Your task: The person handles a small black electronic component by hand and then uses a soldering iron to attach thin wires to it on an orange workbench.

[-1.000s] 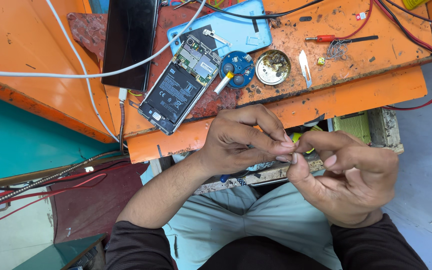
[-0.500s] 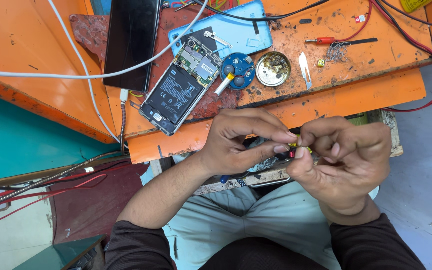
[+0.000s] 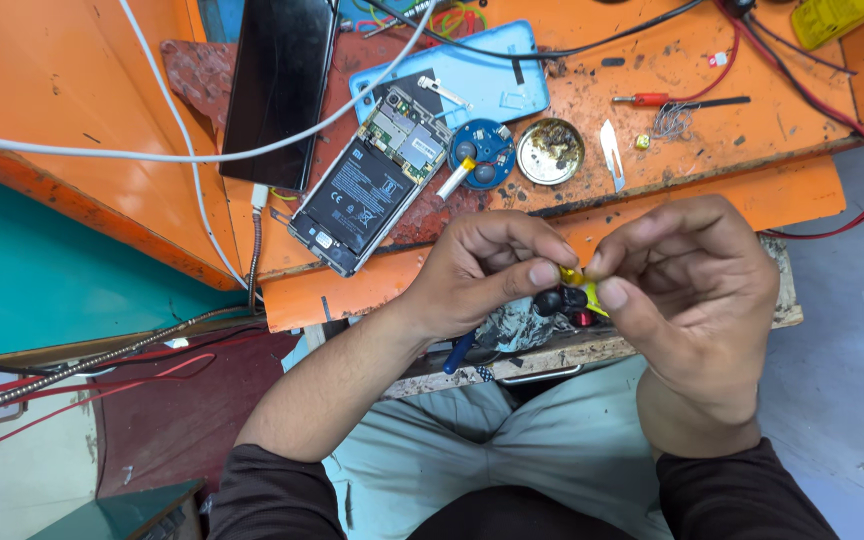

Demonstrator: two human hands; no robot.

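Note:
My left hand [image 3: 487, 268] and my right hand [image 3: 687, 285] meet in front of the orange bench edge, over an open drawer. Both pinch a small yellow piece [image 3: 574, 279] between fingertips; most of it is hidden by the fingers. A small black part [image 3: 552, 300] shows just below the fingertips. On the bench behind lies an opened phone [image 3: 367, 192] with its battery and circuit board exposed, beside its light blue back cover [image 3: 472, 80].
A black phone screen [image 3: 279, 85] lies at the back left. A blue round tool holder [image 3: 480, 155], a round tin [image 3: 550, 152], a blade [image 3: 611, 153] and a red-handled screwdriver [image 3: 652, 100] sit on the orange bench [image 3: 82, 120]. White and red cables cross it.
My right hand has risen and turned, closing over the yellow piece. My left hand's fingers have stayed pinched at the same spot.

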